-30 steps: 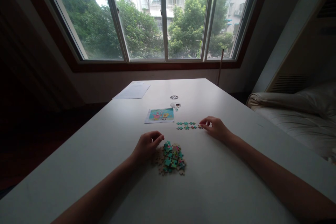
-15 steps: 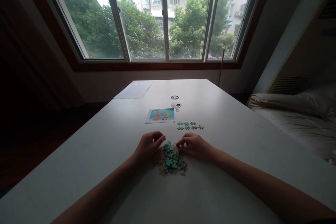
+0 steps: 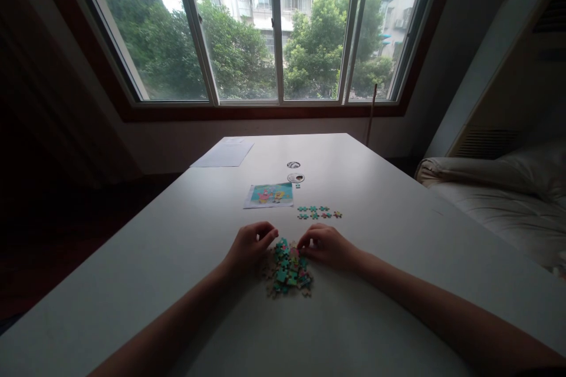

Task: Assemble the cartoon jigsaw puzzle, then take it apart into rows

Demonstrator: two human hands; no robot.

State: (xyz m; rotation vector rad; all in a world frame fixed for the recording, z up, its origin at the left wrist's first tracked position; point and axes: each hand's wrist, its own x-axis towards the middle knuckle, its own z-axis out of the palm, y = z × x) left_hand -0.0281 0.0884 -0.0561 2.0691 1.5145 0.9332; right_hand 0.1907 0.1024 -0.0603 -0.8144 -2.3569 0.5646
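Observation:
A heap of jigsaw puzzle pieces point(image 3: 286, 270), mostly teal with some pink, yellow and bare brown backs, lies on the white table between my hands. My left hand point(image 3: 251, 245) rests at the heap's left edge, fingers curled and thumb tip against the index finger; anything in that pinch is too small to make out. On the other side, my right hand point(image 3: 326, 245) has its thumb and fingertips closed on a puzzle piece at the heap's upper right edge; the fingers partly hide it. Beyond them, several separate puzzle pieces point(image 3: 313, 216) lie in two short rows.
A cartoon picture sheet point(image 3: 269, 195) lies left of the rows. Two round flat items point(image 3: 296, 178) and a small teal piece point(image 3: 298, 187) are behind it. White paper point(image 3: 223, 153) covers the far left corner. A pale sofa point(image 3: 481, 194) stands to the right, with a window beyond.
Both hands stay almost where they were, at the heap. The view has shifted very slightly; the rows of pieces and the picture sheet are unchanged.

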